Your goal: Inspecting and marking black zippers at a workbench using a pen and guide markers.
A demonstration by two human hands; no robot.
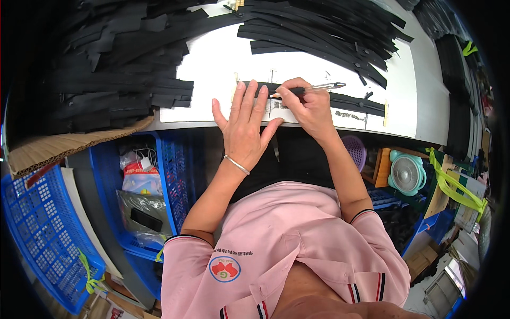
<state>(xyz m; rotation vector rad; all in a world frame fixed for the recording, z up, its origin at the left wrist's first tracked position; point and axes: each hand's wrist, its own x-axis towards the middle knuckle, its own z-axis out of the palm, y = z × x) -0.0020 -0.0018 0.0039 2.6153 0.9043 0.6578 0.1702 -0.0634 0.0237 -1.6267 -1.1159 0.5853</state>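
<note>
Leftward, dark strips (106, 101) lie heaped on the desk (431, 114); beside them, a worker's left hand (245, 125) is spread flat, grasping nothing, fingertips laid over a black strip (353, 102) that runs rightward across a white sheet (202, 64). The black strip looks light, thin and pliable, hard to break but apt to slide or curl; flat pressure near both ends would probably suit it better than a pinch at one. Farther right, the right hand (313, 109) grips a clear-barrelled pen (323, 86), its front end directed toward the left fingertips; whether it touches the black strip is hard to tell. Lettering and a round emblem (224, 269) mark the pink shirt (297, 212); dark handwriting (349, 115) sits below the strip's right half.
</note>
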